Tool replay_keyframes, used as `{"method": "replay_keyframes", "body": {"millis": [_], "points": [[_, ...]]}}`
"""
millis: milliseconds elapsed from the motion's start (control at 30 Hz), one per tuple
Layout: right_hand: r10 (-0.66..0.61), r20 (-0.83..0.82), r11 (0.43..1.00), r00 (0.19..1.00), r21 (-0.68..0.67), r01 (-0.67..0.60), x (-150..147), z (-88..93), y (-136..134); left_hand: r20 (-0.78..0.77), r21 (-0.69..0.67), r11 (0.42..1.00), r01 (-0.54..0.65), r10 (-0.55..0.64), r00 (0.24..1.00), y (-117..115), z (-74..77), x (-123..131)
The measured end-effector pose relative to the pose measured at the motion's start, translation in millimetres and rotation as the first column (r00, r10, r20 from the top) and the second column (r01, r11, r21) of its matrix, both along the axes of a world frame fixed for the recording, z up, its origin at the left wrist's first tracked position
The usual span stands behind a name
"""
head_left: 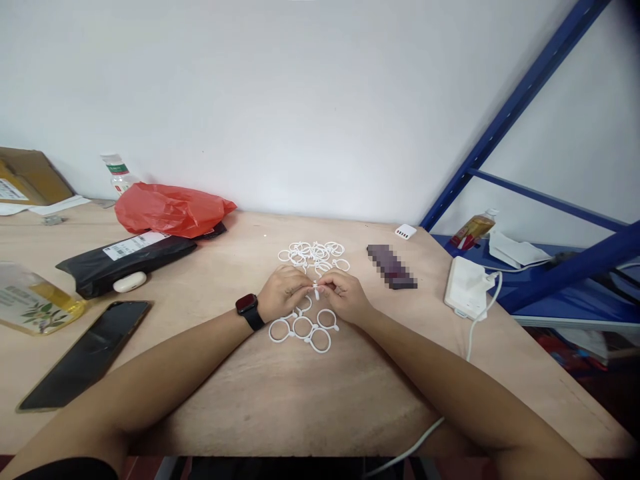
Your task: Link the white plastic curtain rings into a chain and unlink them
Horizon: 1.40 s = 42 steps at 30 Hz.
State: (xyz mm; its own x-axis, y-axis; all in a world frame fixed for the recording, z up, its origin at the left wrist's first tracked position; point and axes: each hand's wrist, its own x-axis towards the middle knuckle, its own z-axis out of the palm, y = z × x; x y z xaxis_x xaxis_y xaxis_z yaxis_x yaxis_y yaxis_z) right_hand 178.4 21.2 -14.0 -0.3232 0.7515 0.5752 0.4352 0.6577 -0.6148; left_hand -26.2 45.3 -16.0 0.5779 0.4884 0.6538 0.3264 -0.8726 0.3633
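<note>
My left hand (284,291), with a black watch on its wrist, is closed in a pinch. Its fingertips meet those of my right hand (345,297) above the middle of the table. Between them is a small white plastic piece (316,292), which looks like part of a white ring; the fingers hide most of it. Just below the hands lies a cluster of several white plastic rings (321,340) with small tabs, touching or joined to each other. Right behind the fingers is a loose pile of more white rings (314,251).
At left are a phone (85,357), a bottle of yellow liquid (37,300), a white earbud case (130,282), a black parcel (135,257) and a red bag (173,210). At right are a pixelated dark object (391,267) and a white charger (465,288) with a cable, near a blue rack (515,100).
</note>
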Motion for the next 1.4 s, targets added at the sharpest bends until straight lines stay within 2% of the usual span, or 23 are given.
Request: {"method": "replay_keyframes", "body": {"millis": [200,300,367,500,600,667,833,933,1033,1133,1267,1400], "points": [[0.025,-0.014,0.999,1.000,-0.032,-0.025,0,-1.1,2,0.002,0.000,1.000,-0.011,0.011,1.000,0,0.1,0],[-0.061,-0.028,0.998,0.998,-0.031,0.060,6,-3.3,10,0.010,-0.001,0.999,-0.033,0.033,0.999,1,-0.6,1],[-0.180,0.001,0.983,0.984,-0.016,0.180,15,-5.6,19,-0.002,0.041,0.998,-0.042,0.042,0.999,2,-1.1,1],[-0.341,0.291,0.930,0.894,-0.034,0.366,36,-12.7,37,-0.068,0.131,0.991,-0.028,0.037,0.997,0,-0.9,2],[-0.350,0.454,0.905,0.819,-0.062,0.421,43,-17.6,43,-0.113,0.135,0.991,0.002,0.013,0.994,-2,-0.3,3],[-0.331,0.503,0.906,0.799,-0.065,0.417,42,-19.2,44,-0.141,0.093,0.996,-0.001,0.014,0.990,-2,-0.2,3],[-0.329,0.481,0.907,0.812,-0.078,0.414,36,-18.7,42,-0.285,-0.098,0.995,-0.003,-0.025,0.958,-1,-0.1,5],[-0.357,0.481,0.881,0.801,-0.111,0.460,36,-16.8,41,-0.307,-0.138,0.990,0.039,-0.080,0.948,-2,1.3,6],[-0.384,0.518,0.853,0.764,-0.118,0.509,35,-14.6,40,-0.276,-0.128,0.988,0.086,-0.119,0.954,-3,2.8,6],[-0.385,0.550,0.852,0.741,-0.097,0.515,34,-12.6,39,-0.223,-0.123,0.983,0.140,-0.164,0.961,-3,2.8,5],[-0.429,0.509,0.826,0.747,-0.114,0.552,33,-9.8,38,-0.156,-0.155,0.968,0.197,-0.221,0.963,-1,0.5,4],[-0.483,0.329,0.835,0.811,-0.108,0.540,31,-8.0,36,-0.046,-0.158,0.983,0.088,-0.096,0.994,1,-2.6,3]]}}
